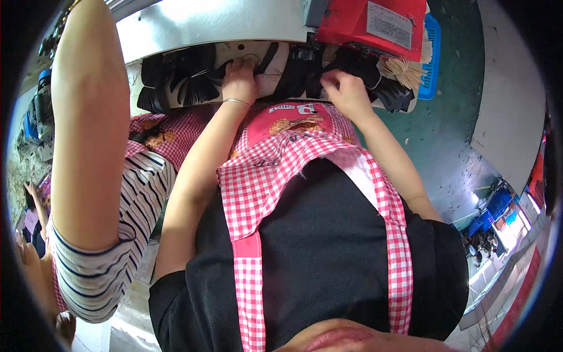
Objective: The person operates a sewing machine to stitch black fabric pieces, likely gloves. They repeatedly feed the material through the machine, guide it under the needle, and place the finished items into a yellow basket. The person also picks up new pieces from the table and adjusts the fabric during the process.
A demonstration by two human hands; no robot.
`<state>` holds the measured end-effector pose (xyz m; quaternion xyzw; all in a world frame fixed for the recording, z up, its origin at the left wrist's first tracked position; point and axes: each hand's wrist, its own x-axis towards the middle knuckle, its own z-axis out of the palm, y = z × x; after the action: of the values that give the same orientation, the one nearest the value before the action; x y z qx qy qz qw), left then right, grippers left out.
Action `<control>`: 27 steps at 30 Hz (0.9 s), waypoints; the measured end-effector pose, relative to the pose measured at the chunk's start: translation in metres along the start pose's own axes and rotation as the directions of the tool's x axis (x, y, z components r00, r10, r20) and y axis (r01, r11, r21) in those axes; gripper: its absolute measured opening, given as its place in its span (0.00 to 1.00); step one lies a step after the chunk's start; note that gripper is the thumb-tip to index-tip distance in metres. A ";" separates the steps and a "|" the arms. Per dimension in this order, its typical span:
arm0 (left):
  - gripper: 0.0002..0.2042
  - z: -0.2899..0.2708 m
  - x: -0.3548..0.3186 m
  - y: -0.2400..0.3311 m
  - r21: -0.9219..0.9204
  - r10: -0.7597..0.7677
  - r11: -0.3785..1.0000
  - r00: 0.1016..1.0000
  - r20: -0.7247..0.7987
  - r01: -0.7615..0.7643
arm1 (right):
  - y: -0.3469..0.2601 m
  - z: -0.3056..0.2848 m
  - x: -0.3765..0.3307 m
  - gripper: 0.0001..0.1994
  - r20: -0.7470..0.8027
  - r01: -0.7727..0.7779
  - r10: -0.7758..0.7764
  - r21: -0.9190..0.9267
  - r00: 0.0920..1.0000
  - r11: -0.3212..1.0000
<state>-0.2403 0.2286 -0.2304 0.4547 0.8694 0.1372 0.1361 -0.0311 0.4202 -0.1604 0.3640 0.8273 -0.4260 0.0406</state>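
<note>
Black strips (pixel 291 79): gathered in several bundles along a pale shelf (pixel 271 82), below the edge of the worktop (pixel 223 20); part of the row lies between the 2 hands, and more is seen on either side.
Fanned bundle (pixel 193 91): set to the left of the left hand, its cut ends spread toward the wearer's lap.
Curved strip (pixel 268 57): seen just beside the fingers of the left hand, on its right side.
Left grip (pixel 240 79): held over the pale shelf with the fingers bent and pointed away from the body; how far it is closed, and whether a strip is held, cannot be told.
Right grip (pixel 345 91): placed at the black strips, with the thumb and fingers bent toward them; the fingertips are lost against the black, so its opening and any hold cannot be told.
Thin bracelet (pixel 237 102): worn on the left wrist.
Beige bundle (pixel 404 71): placed to the right of the right hand, beside a blue basket (pixel 434 64).
Red housing (pixel 346 23): mounted above the right-hand strips, with a pale label (pixel 389 26) fixed on it.
Checked apron (pixel 252 205): worn over a black shirt (pixel 328 252).
Co-worker's arm (pixel 91 129): raised at the left, below it a striped shirt (pixel 141 199).
Green floor (pixel 454 88): seen beyond the basket.
</note>
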 end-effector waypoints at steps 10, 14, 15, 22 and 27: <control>0.20 -0.041 -0.020 0.010 -0.296 0.159 0.953 0.933 0.324 -0.060 | 0.017 0.011 -0.036 0.15 0.135 -0.161 0.146 0.110 0.980 0.981; 0.26 -0.028 -0.021 0.014 -0.190 0.065 0.982 0.914 0.400 0.013 | 0.022 0.016 -0.043 0.15 0.118 -0.115 0.102 0.107 0.988 0.988; 0.28 -0.032 -0.021 0.016 -0.139 0.058 0.990 0.888 0.457 0.006 | 0.022 0.018 -0.043 0.15 0.112 -0.118 0.105 0.117 0.988 0.986; 0.15 -0.045 -0.026 -0.006 -0.641 -0.027 0.621 0.829 0.558 0.451 | 0.025 0.050 -0.040 0.15 0.311 -0.252 0.129 0.398 0.942 0.882; 0.08 -0.075 -0.035 0.028 -0.673 -0.033 0.365 0.732 0.681 0.643 | -0.018 0.064 -0.038 0.19 0.471 -0.450 0.115 0.702 0.875 0.552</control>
<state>-0.2270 0.2069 -0.1468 0.1303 0.6595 0.3942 0.6266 -0.0304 0.3451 -0.1741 0.3866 0.4553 -0.7958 0.0996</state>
